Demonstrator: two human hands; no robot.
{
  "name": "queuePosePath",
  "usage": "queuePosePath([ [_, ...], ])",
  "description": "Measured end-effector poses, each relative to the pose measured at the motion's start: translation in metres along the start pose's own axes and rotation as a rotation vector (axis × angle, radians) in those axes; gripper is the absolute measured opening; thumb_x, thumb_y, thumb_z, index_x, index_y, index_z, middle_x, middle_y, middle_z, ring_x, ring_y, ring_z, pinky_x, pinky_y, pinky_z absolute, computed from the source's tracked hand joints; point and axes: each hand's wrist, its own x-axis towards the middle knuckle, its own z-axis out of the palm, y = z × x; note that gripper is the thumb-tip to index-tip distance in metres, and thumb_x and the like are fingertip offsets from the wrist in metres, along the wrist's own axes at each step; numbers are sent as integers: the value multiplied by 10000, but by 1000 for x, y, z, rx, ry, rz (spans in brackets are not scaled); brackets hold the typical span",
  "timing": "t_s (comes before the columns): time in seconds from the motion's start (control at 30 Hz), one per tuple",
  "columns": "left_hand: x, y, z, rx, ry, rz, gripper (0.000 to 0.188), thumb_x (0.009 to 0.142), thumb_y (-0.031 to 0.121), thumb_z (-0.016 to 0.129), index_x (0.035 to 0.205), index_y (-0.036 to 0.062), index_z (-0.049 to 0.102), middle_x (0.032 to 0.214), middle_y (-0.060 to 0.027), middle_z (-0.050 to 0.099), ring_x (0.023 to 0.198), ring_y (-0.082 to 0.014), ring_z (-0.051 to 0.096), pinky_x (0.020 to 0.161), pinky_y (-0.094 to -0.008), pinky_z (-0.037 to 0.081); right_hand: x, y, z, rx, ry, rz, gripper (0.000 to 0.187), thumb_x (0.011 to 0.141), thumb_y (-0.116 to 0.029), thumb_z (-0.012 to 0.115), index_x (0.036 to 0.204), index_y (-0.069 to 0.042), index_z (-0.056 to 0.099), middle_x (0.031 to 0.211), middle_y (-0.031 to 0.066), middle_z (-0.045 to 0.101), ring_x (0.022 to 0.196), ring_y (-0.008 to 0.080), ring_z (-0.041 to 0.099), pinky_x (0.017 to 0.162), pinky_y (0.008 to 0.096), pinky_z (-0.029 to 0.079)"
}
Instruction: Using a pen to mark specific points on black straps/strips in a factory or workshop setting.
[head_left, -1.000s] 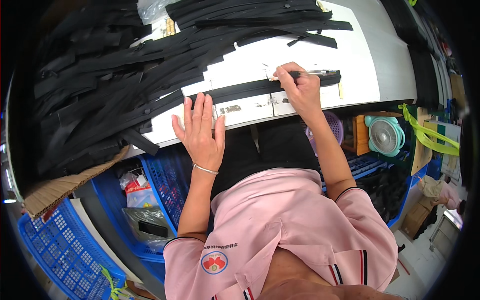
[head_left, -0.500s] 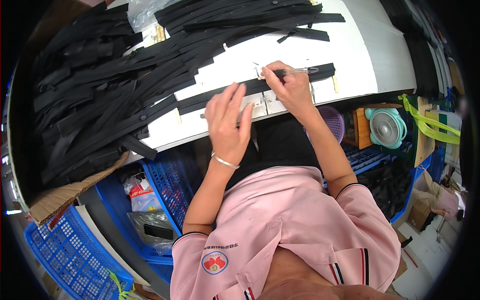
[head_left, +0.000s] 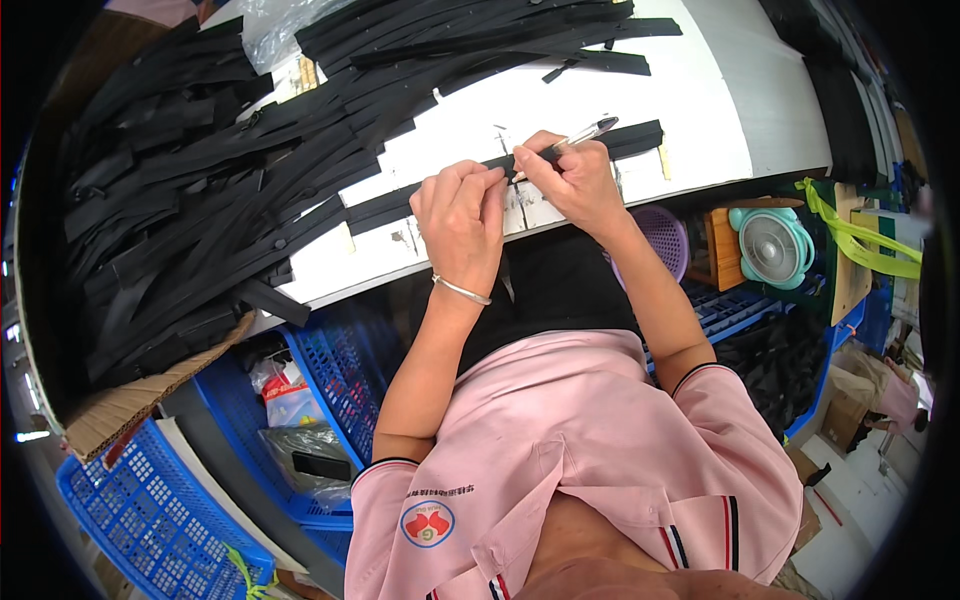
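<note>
A long black fabric strip (head_left: 636, 139) lies along the near side of the white tabletop, running under both hands. My left hand (head_left: 460, 212) is closed on this strip, its fingertips pressed together at the strip's upper face. Close by on the right, my right hand (head_left: 577, 182) grips a clear pen (head_left: 597, 130), whose back end points up and to the right. Its writing end points down between the two hands, at or just above the strip; contact cannot be made out. Short dark marks show on the white surface around the strip.
Many black strips (head_left: 200, 190) lie heaped across the table's left and far side, with clear plastic film (head_left: 275, 30) behind. Below the edge stand blue crates (head_left: 160, 510), a purple basket (head_left: 662, 243) and a turquoise fan (head_left: 771, 248). Cardboard (head_left: 150, 385) sticks out at left.
My left hand has come down and right, and its spread fingers have closed at the strip. The pen in my right hand has tipped more upright, its writing end now lower.
</note>
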Motion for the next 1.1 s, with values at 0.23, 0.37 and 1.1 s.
queuePosePath([
  [0.23, 0, -3, 3, -33, 18, 18, 121, 803, 53, 808, 901, 97, 753, 941, -12, 688, 876, -205, 612, 811, -338, 412, -6, -1, -3, 61, 21, 44, 154, 965, -97, 677, 855, 3, 720, 753, 32, 726, 568, 78, 603, 526, 250, 460],
  [0.37, -2, -5, 5, -31, 31, 20, 123, 801, 60, 816, 899, 99, 754, 931, -7, 682, 876, -201, 608, 804, -337, 408, -24, -14, -30, 92, 250, 40, 197, 992, -133, 676, 1164, -50, 726, 997, 75, 773, 833, 126, 714, 777, 289, 558],
  [1.1, -4, -5, 4, 49, 35, 70, 141, 802, 53, 814, 918, 102, 751, 947, -13, 684, 878, -205, 607, 801, -339, 412, -72, 39, -74, -775, 293, -191, 485, 885, 3, 752, 1346, -91, 635, 1263, 76, 734, 1260, 254, 656, 1157, 508, 371],
])
